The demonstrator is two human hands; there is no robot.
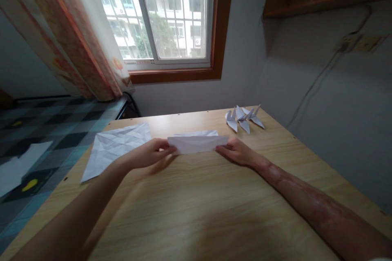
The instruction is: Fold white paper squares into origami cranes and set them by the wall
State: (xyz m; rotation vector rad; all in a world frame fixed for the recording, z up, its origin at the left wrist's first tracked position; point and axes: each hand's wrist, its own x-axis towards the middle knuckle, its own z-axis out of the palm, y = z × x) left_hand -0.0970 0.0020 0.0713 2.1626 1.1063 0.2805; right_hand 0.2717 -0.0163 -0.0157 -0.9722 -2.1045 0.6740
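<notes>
Both my hands hold a folded strip of white paper (197, 143) just above the wooden table (196, 212). My left hand (148, 154) pinches its left end with thumb on top and fingers closed. My right hand (234, 151) grips the right end, fingers pressed on the paper. A creased white sheet (114, 147) lies flat on the table to the left of my left hand. Folded white paper cranes (243, 118) sit at the far right of the table, beyond my right hand.
The table stands against a grey wall at right, with a cable (318, 77) running down to it. Beyond it are a window (167, 16) with a wooden frame and a patterned curtain (70, 32). A bed with a checked cover (43, 130) lies left.
</notes>
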